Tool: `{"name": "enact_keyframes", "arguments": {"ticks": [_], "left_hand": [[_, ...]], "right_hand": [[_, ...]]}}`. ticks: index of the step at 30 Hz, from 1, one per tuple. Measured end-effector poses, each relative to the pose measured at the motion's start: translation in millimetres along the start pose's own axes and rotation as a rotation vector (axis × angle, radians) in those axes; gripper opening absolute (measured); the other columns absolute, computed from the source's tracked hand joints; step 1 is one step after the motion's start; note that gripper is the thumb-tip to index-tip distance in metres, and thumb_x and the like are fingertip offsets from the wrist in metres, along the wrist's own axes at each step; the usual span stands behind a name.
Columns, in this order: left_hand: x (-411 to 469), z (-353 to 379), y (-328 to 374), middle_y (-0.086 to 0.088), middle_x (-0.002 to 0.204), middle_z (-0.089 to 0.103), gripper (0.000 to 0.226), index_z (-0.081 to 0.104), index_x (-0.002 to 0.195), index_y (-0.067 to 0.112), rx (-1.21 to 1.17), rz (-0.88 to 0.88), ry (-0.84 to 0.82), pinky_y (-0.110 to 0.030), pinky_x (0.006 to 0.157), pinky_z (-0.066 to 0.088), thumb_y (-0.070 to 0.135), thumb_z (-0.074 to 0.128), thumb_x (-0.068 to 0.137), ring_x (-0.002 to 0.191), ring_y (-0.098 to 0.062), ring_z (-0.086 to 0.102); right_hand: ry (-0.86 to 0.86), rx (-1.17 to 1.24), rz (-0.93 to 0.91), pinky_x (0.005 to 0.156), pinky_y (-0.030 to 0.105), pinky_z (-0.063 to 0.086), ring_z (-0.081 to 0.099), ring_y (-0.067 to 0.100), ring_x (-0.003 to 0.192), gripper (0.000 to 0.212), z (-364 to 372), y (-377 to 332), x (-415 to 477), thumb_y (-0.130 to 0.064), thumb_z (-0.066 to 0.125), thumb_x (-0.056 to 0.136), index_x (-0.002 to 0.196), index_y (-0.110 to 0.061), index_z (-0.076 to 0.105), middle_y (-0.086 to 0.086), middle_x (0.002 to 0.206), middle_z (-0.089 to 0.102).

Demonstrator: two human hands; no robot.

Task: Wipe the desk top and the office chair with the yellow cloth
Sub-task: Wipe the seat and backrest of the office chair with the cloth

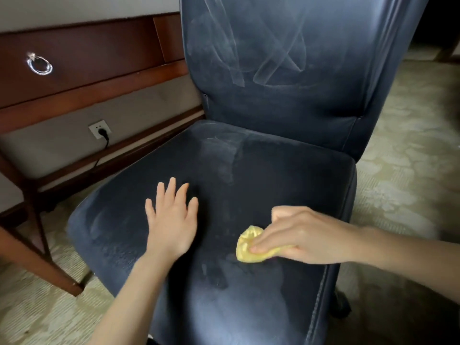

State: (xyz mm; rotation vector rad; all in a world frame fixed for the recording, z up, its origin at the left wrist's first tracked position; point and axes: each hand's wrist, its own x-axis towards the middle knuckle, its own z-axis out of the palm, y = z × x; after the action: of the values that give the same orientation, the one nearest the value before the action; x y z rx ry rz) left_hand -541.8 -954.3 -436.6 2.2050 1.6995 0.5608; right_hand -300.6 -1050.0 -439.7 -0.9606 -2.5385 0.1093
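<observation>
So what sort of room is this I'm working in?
Likely a hotel room or a home study rather than an open office: a dark wooden desk with a ring-pull drawer, a padded blue office chair beside it, and pale patterned carpet underfoot.

Carpeted room — wooden desk (82, 58), office chair (273, 120)
</observation>
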Motion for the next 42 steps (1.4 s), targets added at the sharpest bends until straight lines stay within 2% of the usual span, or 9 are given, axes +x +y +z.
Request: {"name": "enact_keyframes", "arguments": {"ticks": [5,9,14,18,24,28,33,36,42], "left_hand": [[13.7,-1.1,-32.3,0.004,0.16,-0.004,0.055,0.015,0.151,0.028,0.206,-0.005,-0.044,-0.045,0.115,-0.013,0.045,0.016,0.099,0.145,-0.014,-0.018],[10.1,4.9,-30.9,0.007,0.16,-0.01,0.073,0.003,0.151,0.034,0.258,0.061,-0.02,-0.043,0.112,-0.018,0.062,-0.012,0.085,0.141,-0.01,-0.028],[7.8,7.1,-31.8,0.009,0.159,-0.014,0.087,-0.004,0.149,0.036,0.248,0.066,-0.004,-0.039,0.112,-0.021,0.06,-0.022,0.068,0.131,-0.002,-0.037],[6.6,9.7,-24.3,0.009,0.159,-0.011,0.084,-0.004,0.15,0.037,0.233,0.042,0.035,-0.04,0.113,-0.018,0.058,-0.021,0.07,0.139,-0.006,-0.03],[-3.2,17.3,-14.0,0.003,0.16,-0.005,0.082,0.003,0.151,0.036,0.216,0.03,0.058,-0.043,0.114,-0.016,0.056,-0.018,0.075,0.144,-0.015,-0.022],[-12.1,21.4,-5.4,0.001,0.161,-0.003,0.085,0.006,0.151,0.033,0.248,0.001,0.057,-0.046,0.114,-0.015,0.054,-0.017,0.072,0.145,-0.02,-0.019],[-23.8,26.0,12.5,0.0,0.161,-0.005,0.09,0.007,0.152,0.032,0.251,-0.045,0.018,-0.046,0.112,-0.017,0.053,-0.019,0.067,0.145,-0.021,-0.02],[-31.7,27.5,22.1,-0.002,0.161,-0.004,0.093,0.009,0.152,0.029,0.233,-0.023,-0.001,-0.043,0.109,-0.022,0.053,-0.017,0.066,0.145,-0.022,-0.02],[-49.5,31.9,42.2,-0.002,0.16,-0.011,0.096,0.006,0.151,0.031,0.146,0.022,-0.075,-0.038,0.107,-0.027,0.053,-0.017,0.061,0.142,-0.021,-0.027]], "right_hand": [[0.092,-0.218,0.396,0.072,0.014,0.034,0.048,0.012,0.07,0.025,-19.7,86.3,12.4,-0.018,0.072,0.084,0.108,-0.021,0.073,-0.004,0.094,0.073],[0.126,-0.318,0.719,0.082,0.031,0.04,0.061,0.03,0.091,0.031,-34.6,140.0,20.8,-0.037,0.05,0.097,0.116,-0.021,0.068,0.005,0.103,0.071],[0.108,-0.495,1.118,0.08,0.035,0.043,0.059,0.034,0.099,0.032,-43.4,187.6,25.8,-0.02,0.045,0.099,0.129,-0.024,0.056,0.013,0.109,0.067],[0.293,-0.427,1.271,0.086,0.036,0.042,0.054,0.035,0.109,0.035,-33.1,201.2,39.7,-0.013,0.049,0.095,0.127,-0.024,0.057,0.012,0.116,0.063],[0.264,-0.3,1.025,0.082,0.038,0.042,0.054,0.033,0.102,0.03,-8.6,178.9,63.1,-0.034,0.055,0.094,0.123,-0.031,0.061,0.009,0.108,0.066],[0.274,-0.209,0.714,0.077,0.032,0.037,0.052,0.025,0.088,0.027,18.7,128.4,94.8,-0.023,0.063,0.091,0.118,-0.021,0.066,-0.001,0.107,0.07],[0.25,-0.157,0.433,0.059,0.021,0.028,0.042,0.015,0.068,0.025,31.5,78.4,93.0,-0.008,0.074,0.079,0.104,-0.013,0.072,-0.002,0.087,0.072],[0.182,-0.134,0.359,0.062,0.009,0.023,0.044,0.011,0.067,0.027,26.0,52.0,80.9,-0.008,0.076,0.077,0.103,-0.013,0.071,-0.003,0.083,0.071],[0.167,-0.044,0.357,0.056,0.024,0.039,0.043,0.01,0.067,0.023,18.0,2.7,25.8,-0.025,0.063,0.082,0.102,-0.022,0.072,-0.014,0.075,0.064]]}}
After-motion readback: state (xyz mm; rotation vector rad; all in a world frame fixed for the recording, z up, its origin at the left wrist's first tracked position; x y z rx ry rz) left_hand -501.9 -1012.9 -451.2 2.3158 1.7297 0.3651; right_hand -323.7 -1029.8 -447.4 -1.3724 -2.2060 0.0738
